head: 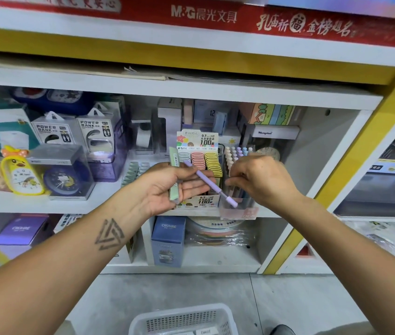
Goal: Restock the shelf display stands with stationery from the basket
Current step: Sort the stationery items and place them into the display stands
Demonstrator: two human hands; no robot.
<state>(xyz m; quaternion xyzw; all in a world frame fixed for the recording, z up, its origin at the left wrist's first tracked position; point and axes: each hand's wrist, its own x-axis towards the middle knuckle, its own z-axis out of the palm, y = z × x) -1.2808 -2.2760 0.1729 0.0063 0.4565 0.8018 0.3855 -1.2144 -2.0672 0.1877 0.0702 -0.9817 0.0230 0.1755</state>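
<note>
The left hand (167,187) is palm-up before the shelf, fingers curled around a purple pen (209,183) and a pale green flat pack (174,175). The right hand (261,180) is beside it, fingertips pinched at the pens standing in the clear pen stand (238,209); whether it grips one cannot be determined. The lead-refill display box (200,153) stands just behind the left hand. The white basket (184,320) rests on the floor below.
</note>
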